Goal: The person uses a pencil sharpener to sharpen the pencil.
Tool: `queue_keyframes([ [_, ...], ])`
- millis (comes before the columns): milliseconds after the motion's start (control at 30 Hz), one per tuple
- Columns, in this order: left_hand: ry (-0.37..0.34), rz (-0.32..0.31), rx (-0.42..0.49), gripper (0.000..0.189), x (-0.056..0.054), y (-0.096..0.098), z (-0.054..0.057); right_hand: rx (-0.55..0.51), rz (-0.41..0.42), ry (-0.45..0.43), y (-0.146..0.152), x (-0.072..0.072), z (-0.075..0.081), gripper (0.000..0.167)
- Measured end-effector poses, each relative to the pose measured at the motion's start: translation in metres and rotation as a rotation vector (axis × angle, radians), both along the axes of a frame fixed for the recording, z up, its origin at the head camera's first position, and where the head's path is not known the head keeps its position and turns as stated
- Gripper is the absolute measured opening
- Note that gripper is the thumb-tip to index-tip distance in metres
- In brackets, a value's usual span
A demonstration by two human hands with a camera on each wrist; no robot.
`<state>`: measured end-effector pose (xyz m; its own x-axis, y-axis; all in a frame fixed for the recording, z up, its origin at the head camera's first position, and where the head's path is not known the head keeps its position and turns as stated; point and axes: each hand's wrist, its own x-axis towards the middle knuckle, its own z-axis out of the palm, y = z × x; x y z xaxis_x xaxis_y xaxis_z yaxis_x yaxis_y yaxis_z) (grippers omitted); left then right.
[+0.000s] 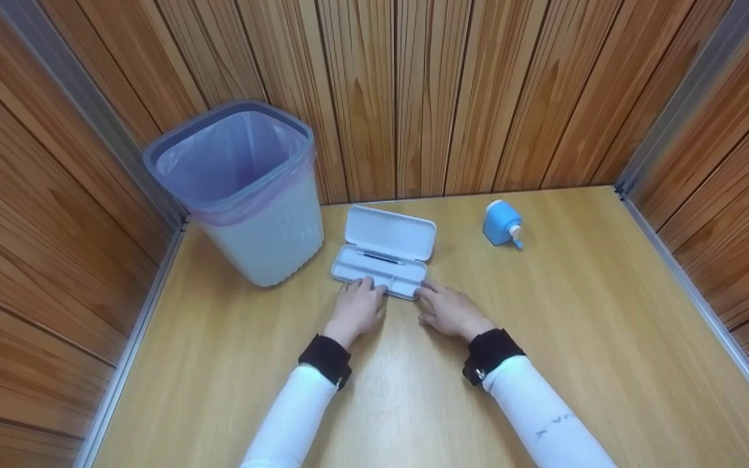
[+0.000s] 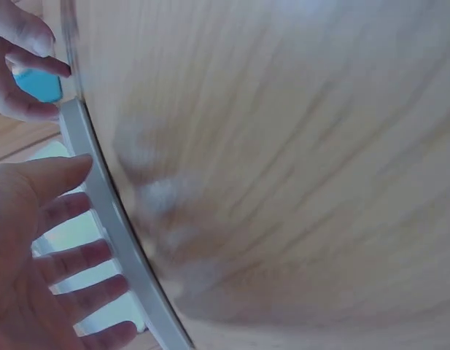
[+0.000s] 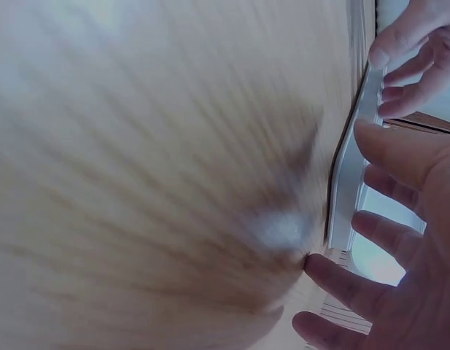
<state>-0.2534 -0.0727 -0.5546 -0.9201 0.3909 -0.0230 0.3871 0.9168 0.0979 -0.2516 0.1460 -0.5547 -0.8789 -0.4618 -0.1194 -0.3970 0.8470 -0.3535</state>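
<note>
though at the front edge of the white case [image 1: 391, 232], left grip [image 1: 358, 309] and right grip [image 1: 450, 312] with fingers [image 2: 79, 262] apart

The case [image 1: 390, 233] is pale, the bottle [image 1: 501, 223] blue.

You have two hands [image 1: 360, 307], one case [image 1: 390, 232] with one slim stick [image 1: 380, 258], one bin [image 1: 270, 244] by the table's [image 1: 407, 403] back left corner, and one bottle [image 1: 501, 223] near its back edge.

White sleeves [image 1: 293, 416] meet black wristbands [image 1: 327, 359] behind bare hands [image 1: 356, 307], with dark marks [image 1: 541, 433] on the right sleeve [image 1: 537, 403].
</note>
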Motion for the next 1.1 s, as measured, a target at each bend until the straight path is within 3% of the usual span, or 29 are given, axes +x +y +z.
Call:
queue_keyframes([
  [400, 0.001, 0.038, -0.033, 0.055, 0.037, -0.002, -0.003, -0.073, 0.053, 0.036, -0.003, 0.015, -0.002, 0.039],
  [600, 0.012, 0.064, -0.016, 0.056, 0.052, -0.005, 0.0, -0.077, 0.08, 0.002, -0.007, 0.018, 0.004, 0.037],
  [1100, -0.024, 0.09, 0.016, 0.06, 0.071, -0.019, 0.002, -0.066, 0.134, -0.019, -0.017, 0.019, 0.011, 0.035],
])
